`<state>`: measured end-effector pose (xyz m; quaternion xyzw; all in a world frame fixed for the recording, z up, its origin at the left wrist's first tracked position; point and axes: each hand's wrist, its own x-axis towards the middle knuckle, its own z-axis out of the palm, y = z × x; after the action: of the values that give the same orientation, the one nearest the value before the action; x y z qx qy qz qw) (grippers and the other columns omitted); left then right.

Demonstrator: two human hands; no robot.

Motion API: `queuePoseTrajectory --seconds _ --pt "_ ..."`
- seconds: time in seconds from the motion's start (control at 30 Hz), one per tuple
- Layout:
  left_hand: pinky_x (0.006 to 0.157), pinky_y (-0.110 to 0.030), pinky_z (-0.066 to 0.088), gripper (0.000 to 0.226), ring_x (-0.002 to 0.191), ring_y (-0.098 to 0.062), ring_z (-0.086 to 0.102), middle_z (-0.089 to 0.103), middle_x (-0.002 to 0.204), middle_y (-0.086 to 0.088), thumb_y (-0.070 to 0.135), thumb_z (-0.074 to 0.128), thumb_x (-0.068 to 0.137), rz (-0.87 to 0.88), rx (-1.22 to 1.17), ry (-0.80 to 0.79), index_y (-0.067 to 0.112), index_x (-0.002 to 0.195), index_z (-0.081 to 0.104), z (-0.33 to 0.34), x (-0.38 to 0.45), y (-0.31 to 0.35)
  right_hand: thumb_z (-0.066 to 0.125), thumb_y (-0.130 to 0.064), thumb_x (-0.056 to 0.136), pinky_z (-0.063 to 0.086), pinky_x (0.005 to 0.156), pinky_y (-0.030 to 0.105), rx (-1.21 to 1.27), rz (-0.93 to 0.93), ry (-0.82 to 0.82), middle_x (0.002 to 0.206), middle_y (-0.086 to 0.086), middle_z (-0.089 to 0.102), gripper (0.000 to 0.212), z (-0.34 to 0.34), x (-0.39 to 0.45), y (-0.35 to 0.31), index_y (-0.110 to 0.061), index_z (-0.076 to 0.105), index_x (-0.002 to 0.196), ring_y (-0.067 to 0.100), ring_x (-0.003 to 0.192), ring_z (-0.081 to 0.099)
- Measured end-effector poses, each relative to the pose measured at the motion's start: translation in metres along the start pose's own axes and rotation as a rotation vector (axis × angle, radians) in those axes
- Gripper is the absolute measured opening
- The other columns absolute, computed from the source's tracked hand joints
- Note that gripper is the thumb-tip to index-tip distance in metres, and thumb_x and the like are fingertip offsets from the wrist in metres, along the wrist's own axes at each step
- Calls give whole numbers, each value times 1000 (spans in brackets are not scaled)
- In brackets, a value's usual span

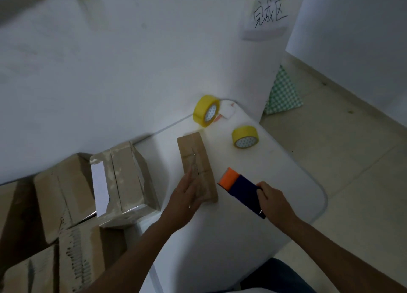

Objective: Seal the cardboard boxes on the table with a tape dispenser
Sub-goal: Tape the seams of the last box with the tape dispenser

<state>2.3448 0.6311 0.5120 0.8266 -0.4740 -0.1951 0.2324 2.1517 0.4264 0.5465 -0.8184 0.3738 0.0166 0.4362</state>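
**Two hands at a flat box, dispenser alongside**

Two hands work at the white table (220,237). Left hand (187,199) lies with fingers straight on the near end of a slim cardboard box (195,158), pressing it flat. Right hand (274,201) has its grip curled round a tape dispenser (242,189), dark blue with an orange front, just right of the box. Stacked taped boxes (119,182) sit to the left. Farther back, two yellow tape rolls (245,137) rest near the wall, one upright (206,110).
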Motion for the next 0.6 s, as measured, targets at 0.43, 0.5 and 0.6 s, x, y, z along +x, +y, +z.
queuePoseTrajectory --seconds 0.43,0.5,0.6 --pt "75 -29 58 34 90 -20 73 75 100 -12 33 55 100 -888 -1345 -98 4 110 70 -15 -5 56 47 -48 96 35 52 25 -127 -125 -10 59 6 54 46 1 -5 -17 -17 45 63 14 51 49" --pt "73 -27 57 27 86 -18 73 75 97 -10 27 61 97 -862 -1357 -78 5 108 71 -16 -7 55 47 -48 96 36 53 26 -138 -126 -12 59 5 54 46 0 -6 -16 -17 45 63 15 52 50" --pt "74 -25 55 19 85 -15 70 74 94 -8 19 67 92 -843 -1329 -71 6 105 72 -17 -8 55 47 -49 96 37 53 25 -133 -122 -16 58 2 52 46 0 -8 -14 -18 45 63 13 51 49"
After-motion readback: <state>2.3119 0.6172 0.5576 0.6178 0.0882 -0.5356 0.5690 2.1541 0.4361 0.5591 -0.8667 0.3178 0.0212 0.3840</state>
